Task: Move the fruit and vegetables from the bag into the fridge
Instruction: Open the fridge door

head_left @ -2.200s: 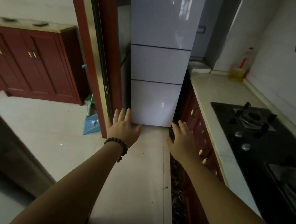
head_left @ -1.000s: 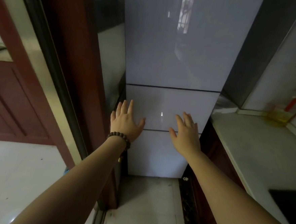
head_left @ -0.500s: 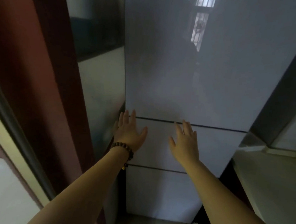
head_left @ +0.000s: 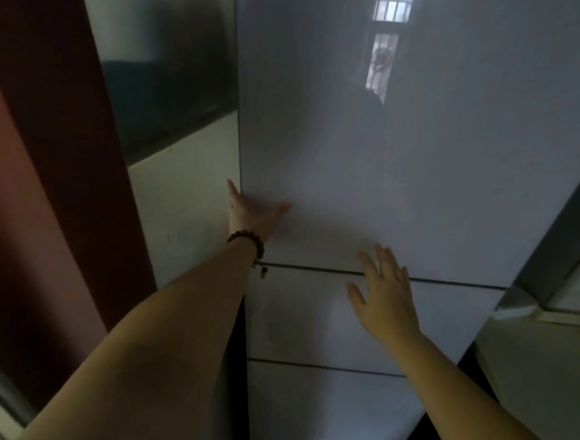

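A dark red door frame [head_left: 45, 168] is seen at 9 o'clock; the left hand [head_left: 253, 213], a bead bracelet [head_left: 247, 239] at its wrist, is laid at the left edge of the fridge [head_left: 406, 159] upper door, thumb spread, remaining fingers hidden; at 5 o'clock from it the right hand [head_left: 384, 295] is held open, fingers spread, over the door seam; whether it touches cannot be told
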`<state>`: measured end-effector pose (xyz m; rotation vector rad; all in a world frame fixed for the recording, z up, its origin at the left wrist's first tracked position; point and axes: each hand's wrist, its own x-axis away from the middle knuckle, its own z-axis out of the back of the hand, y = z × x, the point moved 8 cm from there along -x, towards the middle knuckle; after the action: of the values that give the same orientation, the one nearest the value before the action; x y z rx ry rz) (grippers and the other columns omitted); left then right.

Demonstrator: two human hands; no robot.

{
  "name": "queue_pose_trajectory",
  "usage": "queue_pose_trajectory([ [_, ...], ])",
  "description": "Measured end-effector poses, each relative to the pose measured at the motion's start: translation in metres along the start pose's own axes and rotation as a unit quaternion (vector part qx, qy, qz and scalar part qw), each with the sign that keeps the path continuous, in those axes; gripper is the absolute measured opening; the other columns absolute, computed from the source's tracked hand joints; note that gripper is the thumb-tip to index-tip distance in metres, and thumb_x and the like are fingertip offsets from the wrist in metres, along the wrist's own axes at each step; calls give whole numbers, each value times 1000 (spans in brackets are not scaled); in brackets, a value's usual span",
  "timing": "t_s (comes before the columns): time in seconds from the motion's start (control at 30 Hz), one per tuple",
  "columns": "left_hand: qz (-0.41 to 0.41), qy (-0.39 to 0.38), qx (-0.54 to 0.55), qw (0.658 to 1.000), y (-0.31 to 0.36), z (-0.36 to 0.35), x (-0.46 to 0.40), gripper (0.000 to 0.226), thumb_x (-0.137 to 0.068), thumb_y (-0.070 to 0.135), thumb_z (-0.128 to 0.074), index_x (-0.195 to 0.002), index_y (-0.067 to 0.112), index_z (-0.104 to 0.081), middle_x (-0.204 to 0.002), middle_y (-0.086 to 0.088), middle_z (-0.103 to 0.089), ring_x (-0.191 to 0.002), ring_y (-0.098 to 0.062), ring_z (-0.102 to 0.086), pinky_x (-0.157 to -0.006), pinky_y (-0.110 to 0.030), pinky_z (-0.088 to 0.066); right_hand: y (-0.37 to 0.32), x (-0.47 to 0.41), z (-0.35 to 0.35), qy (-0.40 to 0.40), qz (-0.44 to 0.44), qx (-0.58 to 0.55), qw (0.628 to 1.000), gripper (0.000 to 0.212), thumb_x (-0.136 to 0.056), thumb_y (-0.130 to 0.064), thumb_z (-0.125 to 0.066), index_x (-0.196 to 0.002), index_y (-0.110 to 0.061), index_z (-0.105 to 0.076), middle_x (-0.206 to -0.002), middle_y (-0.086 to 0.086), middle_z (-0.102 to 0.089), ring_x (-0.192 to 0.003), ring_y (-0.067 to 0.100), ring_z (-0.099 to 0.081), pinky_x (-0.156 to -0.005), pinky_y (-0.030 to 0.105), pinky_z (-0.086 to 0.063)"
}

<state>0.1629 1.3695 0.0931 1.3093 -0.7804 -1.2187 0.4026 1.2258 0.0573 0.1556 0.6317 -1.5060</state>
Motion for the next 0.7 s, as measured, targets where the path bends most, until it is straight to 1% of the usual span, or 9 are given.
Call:
queue_pose_trajectory([
  [0.07, 12, -8, -14, 1000, -7, 1, -5, 107, -54, 52, -84, -139, 21, -27, -138, -4, -47, -125, -24, -48, -102, -39, -42, -1, 0, 4, 0, 6, 10, 1000, 61, -88, -42, -44, -142, -14, -38, -153, 16, -25, -144, 32, -16, -115, 52, -10],
  [0.13, 10, -4, -63, 998, -10, 5, -5, 92, -53, 59, -81, -125, 17, -41, -125, -7, -56, -114, -27, -55, -93, -39, -48, -4, 2, 5, -10, 8, 20, 1000, 59, -91, -38, -50, -143, -14, -35, -155, 14, -21, -145, 30, -12, -116, 51, -7],
  [0.2, 5, -15, -107, 994, -7, 7, -5, 86, -60, 56, -79, -123, 12, -42, -124, -11, -56, -112, -31, -55, -90, -39, -48, -8, 8, 8, -6, 8, 27, 1000, 59, -91, -34, -53, -143, -14, -35, -155, 14, -20, -145, 29, -10, -116, 51, -7],
  [0.27, 3, -19, -121, 993, -4, 9, -4, 83, -62, 53, -80, -121, 9, -42, -125, -14, -55, -113, -33, -54, -87, -40, -48, -13, 16, 15, 10, 5, 28, 1000, 59, -88, -36, -49, -142, -14, -38, -155, 15, -22, -145, 29, -12, -115, 52, -9],
  [0.4, -18, 13, -148, 989, -6, 23, 26, 86, -57, 68, -73, -116, 13, -41, -119, -12, -56, -108, -34, -56, -83, -51, -49, -10, 36, 20, 0, -26, 48, 999, 60, -91, -33, -51, -145, -16, -32, -157, 11, -13, -146, 25, -4, -117, 49, -4],
  [0.5, -38, 41, -182, 982, -1, 35, 55, 85, -59, 71, -69, -113, 11, -41, -115, -12, -55, -104, -34, -56, -78, -50, -49, -12, 54, 26, -3, -49, 58, 997, 61, -91, -31, -53, -146, -17, -29, -158, 10, -11, -146, 25, -2, -117, 49, -2],
  [0.57, -56, 47, -165, 984, 5, 42, 75, 85, -59, 71, -69, -112, 10, -41, -110, -12, -55, -100, -35, -56, -75, -50, -50, -15, 68, 30, -10, -54, 63, 997, 62, -91, -30, -53, -146, -17, -29, -158, 11, -11, -146, 26, -2, -117, 50, -2],
  [0.63, -71, 38, -157, 984, 9, 46, 101, 87, -62, 70, -67, -115, 7, -40, -113, -13, -53, -101, -35, -56, -76, -51, -51, -19, 82, 38, 0, -58, 60, 997, 61, -90, -29, -54, -145, -16, -31, -157, 13, -12, -146, 28, -4, -117, 51, -3],
  [0.7, -65, 29, -166, 984, 9, 50, 129, 93, -63, 74, -60, -123, 7, -35, -123, -14, -50, -108, -36, -53, -79, -51, -50, -24, 97, 49, 8, -63, 56, 996, 61, -89, -29, -55, -145, -15, -32, -157, 13, -14, -146, 29, -6, -117, 52, -4],
])
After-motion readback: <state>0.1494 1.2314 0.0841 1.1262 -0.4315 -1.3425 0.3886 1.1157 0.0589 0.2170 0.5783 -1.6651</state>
